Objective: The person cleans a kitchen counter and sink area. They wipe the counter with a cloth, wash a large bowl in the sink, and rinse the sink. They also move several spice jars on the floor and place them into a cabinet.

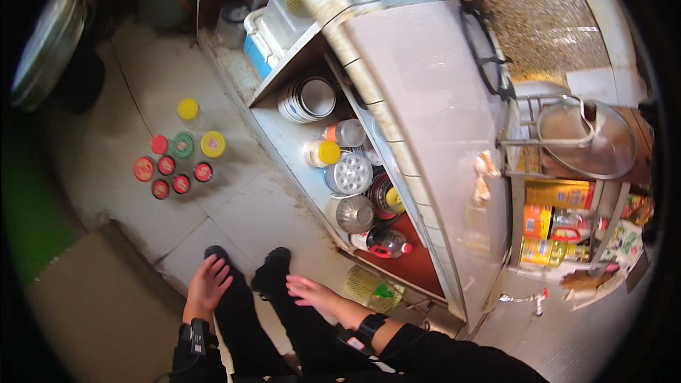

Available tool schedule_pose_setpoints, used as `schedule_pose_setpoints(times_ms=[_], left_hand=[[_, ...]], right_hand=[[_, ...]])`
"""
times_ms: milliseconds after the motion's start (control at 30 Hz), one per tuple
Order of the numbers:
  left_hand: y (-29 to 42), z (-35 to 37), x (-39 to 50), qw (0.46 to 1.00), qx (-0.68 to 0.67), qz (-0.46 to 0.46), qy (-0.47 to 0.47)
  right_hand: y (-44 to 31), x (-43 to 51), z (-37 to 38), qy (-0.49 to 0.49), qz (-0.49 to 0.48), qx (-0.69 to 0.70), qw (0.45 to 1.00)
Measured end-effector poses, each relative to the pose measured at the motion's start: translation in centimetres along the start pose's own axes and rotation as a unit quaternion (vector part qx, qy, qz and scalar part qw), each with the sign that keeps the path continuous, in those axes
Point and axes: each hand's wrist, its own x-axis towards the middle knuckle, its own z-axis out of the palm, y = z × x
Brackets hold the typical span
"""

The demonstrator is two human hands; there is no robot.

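My left hand [209,283] hangs over my left leg with nothing in it, its fingers apart. Lower right of it, my right hand [313,293] reaches over my other leg, also holding nothing, fingers loosely spread. Nearest that hand is a yellow-green plastic basket [362,282] with something bright green inside. Beyond my feet, several lidded jars stand grouped on the tiled floor. Among them are a jar with a yellow lid [188,109], one with a green lid [183,144], one with a red lid [158,143] and a black-rimmed lid with a red face [181,183].
An open low cabinet [290,154] holds stacked bowls [314,98], a yellow-lidded jar [322,153], a perforated white holder [348,173] and a red-handled bottle [391,243]. Its tiled counter edge [354,58] overhangs. A brown step or mat [101,298] lies left; a tap [537,300] sticks out right.
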Motion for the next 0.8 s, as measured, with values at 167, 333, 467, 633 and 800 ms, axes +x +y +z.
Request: schedule_pose_setpoints(times_ms=[167,333,467,633,800], left_hand=[[5.4,-2.9,-10.5,0.994,-0.021,0.054,0.09],[9.7,0.3,-18.2,0.995,-0.006,0.085,0.054],[12.4,4.4,-22.3,0.996,0.022,0.086,-0.019],[14.9,9.8,-25.2,0.993,0.086,0.083,-0.016],[14.7,15.9,-25.9,0.987,0.129,0.086,-0.037]], right_hand=[[2.8,-7.0,0.4,0.05,0.011,-0.142,0.989],[3.8,-16.7,-3.2,0.203,-0.005,-0.076,0.976],[6.1,-23.5,-3.1,0.281,-0.015,0.033,0.959],[9.5,-28.3,-1.8,0.315,-0.079,0.088,0.942],[13.3,-30.7,-2.7,0.365,-0.131,-0.086,0.918]])
